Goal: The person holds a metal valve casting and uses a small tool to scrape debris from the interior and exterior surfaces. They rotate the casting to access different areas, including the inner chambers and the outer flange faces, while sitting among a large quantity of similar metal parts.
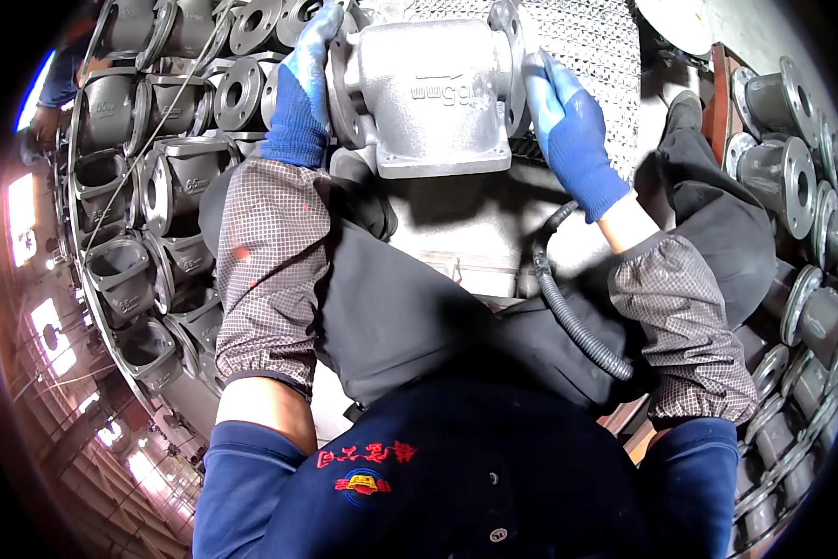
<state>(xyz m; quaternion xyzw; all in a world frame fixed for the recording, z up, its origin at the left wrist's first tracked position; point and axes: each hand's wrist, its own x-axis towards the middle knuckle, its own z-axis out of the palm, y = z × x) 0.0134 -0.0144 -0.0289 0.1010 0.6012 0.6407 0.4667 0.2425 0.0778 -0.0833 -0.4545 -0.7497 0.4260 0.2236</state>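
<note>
A grey cast-metal valve body (433, 93) with round flanges at both ends sits in front of me on a metal work surface (479, 233). My left hand (302, 93), in a blue glove, grips its left flange. On the opposite flange rests my right hand (568, 126), also gloved in blue, clasping the rim. Checked sleeve covers wrap both forearms. The casting's open rectangular face points toward me.
Stacks of similar grey flanged castings (149, 196) fill the left side. More flanged castings (787, 177) stand at the right. A black corrugated hose (568, 307) curves across my lap. A perforated metal sheet (586, 56) lies behind the casting.
</note>
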